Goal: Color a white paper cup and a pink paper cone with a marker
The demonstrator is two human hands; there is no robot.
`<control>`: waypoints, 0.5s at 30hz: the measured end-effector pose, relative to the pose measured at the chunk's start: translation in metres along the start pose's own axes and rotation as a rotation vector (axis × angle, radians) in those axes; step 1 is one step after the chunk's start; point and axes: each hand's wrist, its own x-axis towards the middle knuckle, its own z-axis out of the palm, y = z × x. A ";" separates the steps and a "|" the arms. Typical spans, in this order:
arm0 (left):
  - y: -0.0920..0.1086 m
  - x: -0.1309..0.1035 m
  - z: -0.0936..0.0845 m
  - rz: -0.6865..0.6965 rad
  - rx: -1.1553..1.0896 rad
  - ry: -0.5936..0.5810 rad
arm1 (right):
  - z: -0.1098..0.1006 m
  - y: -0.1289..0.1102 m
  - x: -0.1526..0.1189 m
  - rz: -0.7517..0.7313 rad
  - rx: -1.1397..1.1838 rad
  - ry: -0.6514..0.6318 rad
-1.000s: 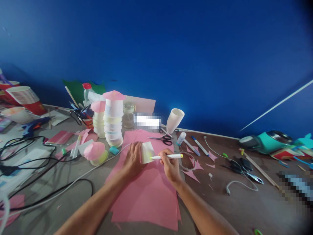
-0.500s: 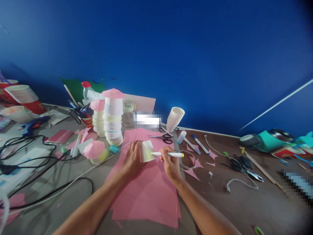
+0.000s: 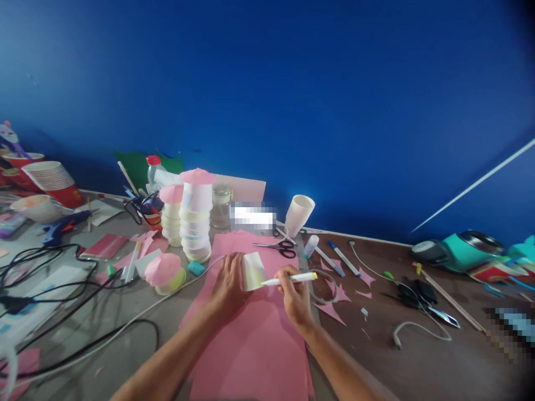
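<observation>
My right hand (image 3: pixel 293 298) is closed around a white marker (image 3: pixel 295 278) with a yellow end. Its tip points left, at the lower right edge of a small piece of white paper (image 3: pixel 253 271) tinted pale yellow in places. With its fingers closed at the paper's left edge, my left hand (image 3: pixel 229 284) holds the piece down. Both hands rest over pink paper sheets (image 3: pixel 251 345). Beyond them, black-handled scissors (image 3: pixel 284 247) lie on the pink sheets. A stacked paper-cup tower (image 3: pixel 196 220) with a pink cone roof stands at the back left.
To the left are a small pink-roofed cup (image 3: pixel 165 272), black cables (image 3: pixel 37 259) and a blue glue gun (image 3: pixel 62 227). Right of the sheets lie blue markers (image 3: pixel 345 259), pink scraps (image 3: pixel 334 301) and other scissors (image 3: pixel 438 312). A white cup (image 3: pixel 300 214) stands by the wall.
The marker tip has shifted down along the paper's right edge, and the marker is tilted more. My left hand keeps its hold. The whole view has moved slightly, so things appear lower.
</observation>
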 end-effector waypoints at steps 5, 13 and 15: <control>0.001 0.000 -0.001 0.009 0.002 0.026 | 0.002 0.004 -0.001 -0.027 -0.028 0.004; 0.000 0.000 0.001 0.041 0.010 0.047 | 0.001 0.005 -0.004 -0.049 -0.043 -0.041; 0.000 0.000 0.001 0.041 0.011 0.048 | 0.001 0.005 -0.004 -0.066 -0.068 -0.042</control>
